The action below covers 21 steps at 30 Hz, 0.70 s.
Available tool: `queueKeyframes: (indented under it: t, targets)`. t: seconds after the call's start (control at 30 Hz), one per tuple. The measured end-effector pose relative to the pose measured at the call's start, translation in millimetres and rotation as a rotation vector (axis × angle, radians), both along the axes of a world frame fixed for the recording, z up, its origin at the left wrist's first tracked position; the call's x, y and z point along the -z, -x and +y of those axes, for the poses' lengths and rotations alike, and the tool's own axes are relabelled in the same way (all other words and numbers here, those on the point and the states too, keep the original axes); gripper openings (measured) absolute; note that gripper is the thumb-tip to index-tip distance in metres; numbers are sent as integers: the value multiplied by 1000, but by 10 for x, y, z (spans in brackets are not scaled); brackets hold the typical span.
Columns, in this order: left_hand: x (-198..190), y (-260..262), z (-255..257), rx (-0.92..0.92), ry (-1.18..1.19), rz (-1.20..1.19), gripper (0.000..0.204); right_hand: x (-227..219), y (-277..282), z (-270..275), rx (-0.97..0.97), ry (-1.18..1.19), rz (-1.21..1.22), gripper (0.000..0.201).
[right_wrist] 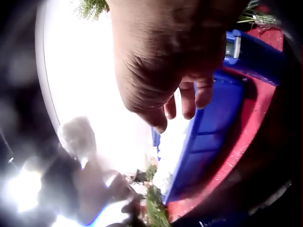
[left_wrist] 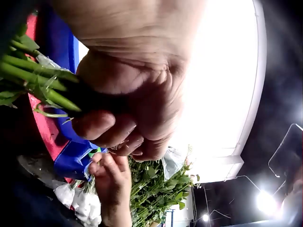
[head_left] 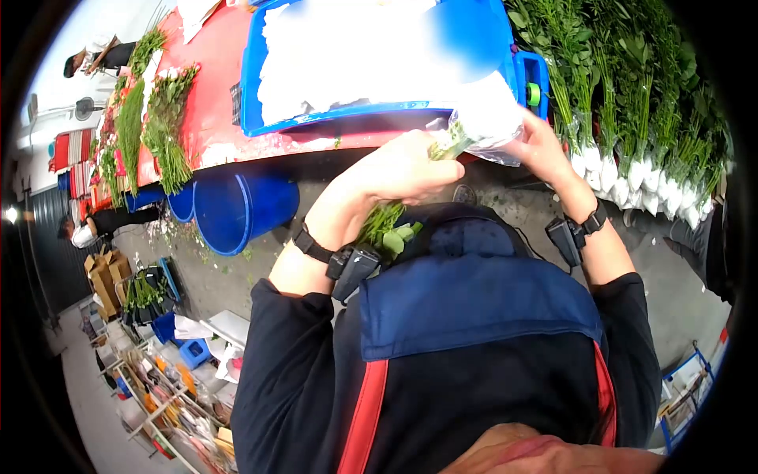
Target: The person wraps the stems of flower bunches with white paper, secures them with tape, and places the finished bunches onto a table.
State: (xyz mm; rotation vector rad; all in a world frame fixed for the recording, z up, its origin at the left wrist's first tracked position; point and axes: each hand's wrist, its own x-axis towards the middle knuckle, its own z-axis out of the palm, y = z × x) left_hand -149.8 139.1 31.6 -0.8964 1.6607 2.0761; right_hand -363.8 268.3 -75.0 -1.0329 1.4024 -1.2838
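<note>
My left hand grips a bunch of cut green stems, fingers curled around it; leaves hang below that wrist. Beyond its knuckles, a clear plastic bag with a white mass extends toward my right hand. The right hand's fingertips lie at the bag's edge in the head view. In the right wrist view, its thumb and fingers are bent against white glare, and I cannot tell whether they pinch the bag. Behind both hands stands a blue tub filled with glaring white material.
The tub stands on a red table. Leafy bunches with white-wrapped ends are stacked at the right. More flower bunches lie at the left. Blue barrels stand below the table edge. People and a cluttered shelf are farther left.
</note>
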Motion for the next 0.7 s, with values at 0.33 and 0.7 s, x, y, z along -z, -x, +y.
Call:
queueKeyframes:
  t: [0.33, 0.7]
  targets:
    - [33, 32, 103, 81, -265, -18, 20, -195, -204, -148, -139, 265, 249, 20]
    - [307, 132, 206, 79, 869, -12, 28, -289, -614, 220, -54, -228, -199, 17]
